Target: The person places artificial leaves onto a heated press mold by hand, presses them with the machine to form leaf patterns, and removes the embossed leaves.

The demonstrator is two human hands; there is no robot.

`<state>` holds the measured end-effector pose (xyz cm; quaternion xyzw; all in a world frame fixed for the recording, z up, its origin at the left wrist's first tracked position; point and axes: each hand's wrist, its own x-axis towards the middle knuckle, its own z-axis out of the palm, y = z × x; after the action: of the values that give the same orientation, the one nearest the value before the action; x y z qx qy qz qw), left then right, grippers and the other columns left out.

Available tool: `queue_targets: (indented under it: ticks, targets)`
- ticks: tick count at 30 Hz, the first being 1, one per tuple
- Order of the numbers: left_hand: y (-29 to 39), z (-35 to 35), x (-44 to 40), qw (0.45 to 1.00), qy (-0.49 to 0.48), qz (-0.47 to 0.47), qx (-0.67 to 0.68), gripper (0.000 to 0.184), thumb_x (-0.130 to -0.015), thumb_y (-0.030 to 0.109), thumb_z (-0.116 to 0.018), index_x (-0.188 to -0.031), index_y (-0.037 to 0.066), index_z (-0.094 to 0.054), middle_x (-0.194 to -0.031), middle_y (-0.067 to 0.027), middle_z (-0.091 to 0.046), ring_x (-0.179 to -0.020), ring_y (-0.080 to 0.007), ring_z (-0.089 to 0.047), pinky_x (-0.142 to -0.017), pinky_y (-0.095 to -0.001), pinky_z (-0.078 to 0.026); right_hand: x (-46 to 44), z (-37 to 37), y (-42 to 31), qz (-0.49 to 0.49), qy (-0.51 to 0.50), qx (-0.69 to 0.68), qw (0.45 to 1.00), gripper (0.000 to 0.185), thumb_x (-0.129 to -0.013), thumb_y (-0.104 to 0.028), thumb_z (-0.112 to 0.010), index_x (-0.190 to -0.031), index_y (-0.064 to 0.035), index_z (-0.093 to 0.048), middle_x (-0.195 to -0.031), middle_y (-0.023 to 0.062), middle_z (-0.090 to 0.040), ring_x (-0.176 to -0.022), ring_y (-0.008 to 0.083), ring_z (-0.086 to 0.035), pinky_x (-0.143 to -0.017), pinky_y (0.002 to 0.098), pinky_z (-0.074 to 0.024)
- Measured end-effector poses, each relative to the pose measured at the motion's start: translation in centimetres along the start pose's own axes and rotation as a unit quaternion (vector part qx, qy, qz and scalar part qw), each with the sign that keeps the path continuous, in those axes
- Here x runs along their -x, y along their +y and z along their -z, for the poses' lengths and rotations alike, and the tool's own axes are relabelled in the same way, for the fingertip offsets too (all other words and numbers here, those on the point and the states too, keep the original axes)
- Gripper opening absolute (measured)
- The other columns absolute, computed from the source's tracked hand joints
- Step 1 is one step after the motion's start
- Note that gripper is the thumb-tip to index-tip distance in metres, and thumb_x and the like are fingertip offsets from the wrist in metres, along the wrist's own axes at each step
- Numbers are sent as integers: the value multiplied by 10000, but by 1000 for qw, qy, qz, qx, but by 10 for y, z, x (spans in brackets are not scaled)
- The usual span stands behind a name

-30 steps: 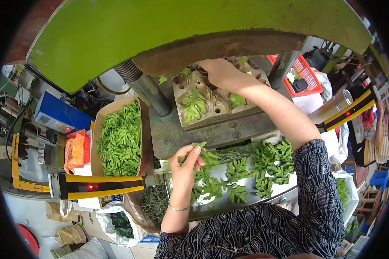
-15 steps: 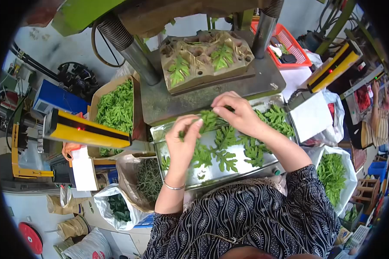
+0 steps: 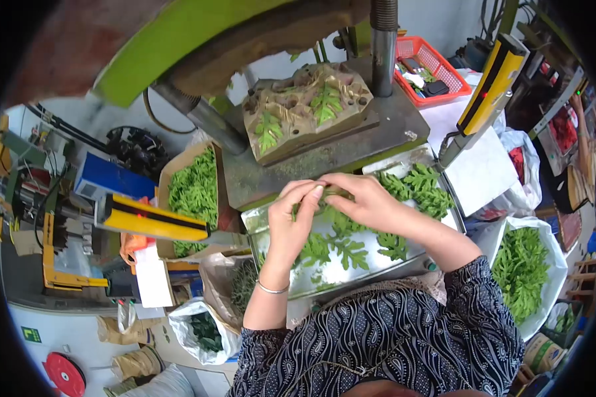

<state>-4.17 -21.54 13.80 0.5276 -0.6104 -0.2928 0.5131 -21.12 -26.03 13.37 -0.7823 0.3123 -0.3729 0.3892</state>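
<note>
My left hand (image 3: 293, 221) and my right hand (image 3: 365, 200) meet over the near side of the press, both closed with fingertips pinched together. A green lobed leaf (image 3: 333, 192) shows partly between them, mostly hidden by the fingers. Beneath lies a shiny metal tray (image 3: 321, 278) with loose lobed leaves (image 3: 349, 250) spread on it. More leaves (image 3: 427, 190) are heaped at the tray's right end. Beyond my hands, a metal mould block (image 3: 304, 132) sits on the press plate (image 3: 404, 126), with one leaf (image 3: 268, 131) on its left and another leaf (image 3: 326, 104) on its right.
Steel columns (image 3: 383, 59) flank the mould. Yellow sensor bars stand left (image 3: 155, 220) and right (image 3: 493, 86). A cardboard box (image 3: 162, 178) of leaves is at left; a white sack (image 3: 551, 278) of leaves at right. A red basket (image 3: 444, 63) stands behind.
My hands have come together from slightly apart, fingertips now meeting around the leaf. The camera view has shifted, so the surroundings appear moved and slightly tilted.
</note>
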Motion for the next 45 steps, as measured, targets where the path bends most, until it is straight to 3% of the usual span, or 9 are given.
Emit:
queue_targets:
  ticks: [6, 10, 19, 25, 37, 39, 41, 42, 45]
  targets:
    - [1, 19, -107, 956, 85, -187, -209, 204, -892, 113, -571, -1036, 3, -665, -1018, -99, -678, -902, -217, -602, -822, -303, -466, 15, -11, 46, -62, 14, -157, 986, 156, -830, -86, -626, -939, 26, -627, -743, 67, -650, -530, 133, -510, -497, 257, -423]
    - [-30, 19, -180, 972, 73, -112, -193, 255, -922, 183, -526, -1041, 2, -660, -1003, -101, -677, -893, -218, -608, -814, -293, -470, 22, -7, 49, -126, -58, -184, 973, 140, -844, -82, -615, -943, 17, -625, -710, 58, -643, -519, 128, -511, -498, 238, -426]
    - [-46, 22, -227, 947, -131, 111, -272, 327, -924, 233, -504, -1072, -28, -635, -938, -103, -698, -840, -195, -626, -760, -258, -458, 21, -4, 54, -140, 20, -167, 976, 112, -840, -51, -609, -920, 21, -641, -720, 67, -647, -552, 141, -554, -515, 236, -438]
    - [-44, 24, -228, 966, -100, -38, -234, 323, -919, 236, -500, -1059, -18, -642, -909, -93, -696, -786, -194, -607, -738, -267, -457, 15, -6, 58, 7, 51, -149, 987, 117, -824, -32, -619, -918, 32, -648, -720, 70, -645, -526, 148, -525, -491, 241, -421]
    - [-35, 25, -194, 959, 3, -90, -268, 253, -918, 162, -506, -1037, -19, -639, -977, -110, -677, -857, -242, -615, -763, -302, -467, 21, 5, 45, -158, 5, -123, 980, 133, -819, -54, -623, -921, 16, -673, -856, 105, -649, -606, 151, -527, -558, 244, -449]
    - [-23, 24, -165, 965, 85, -143, -203, 225, -910, 111, -509, -1049, -14, -634, -1020, -125, -672, -892, -280, -627, -786, -329, -481, 0, 13, 56, 102, 130, 2, 986, 101, -825, -56, -600, -877, -26, -681, -883, 106, -665, -776, 161, -595, -666, 232, -495]
    - [-19, 21, -129, 958, 78, -216, -173, 173, -902, 48, -523, -1007, -17, -645, -985, -123, -672, -866, -239, -627, -778, -309, -484, -29, 36, 48, 104, 162, 24, 981, 98, -832, -75, -586, -853, -31, -671, -887, 97, -656, -851, 188, -589, -739, 265, -499]
    - [-21, 19, -111, 958, 77, -207, -182, 220, -936, 117, -491, -1034, 7, -654, -1028, -97, -671, -873, -161, -616, -757, -274, -491, -46, 48, 45, 122, 175, 78, 974, 101, -826, -70, -587, -858, -14, -663, -875, 96, -644, -788, 181, -588, -701, 263, -492]
    - [-36, 6, -54, 992, 25, -91, -81, 230, -947, 141, -483, -1047, 21, -653, -1034, -97, -667, -879, -161, -619, -689, -261, -516, -97, 73, 33, 149, 254, 168, 941, 103, -799, -33, -594, -873, 23, -637, -852, 103, -636, -664, 182, -563, -611, 263, -451]
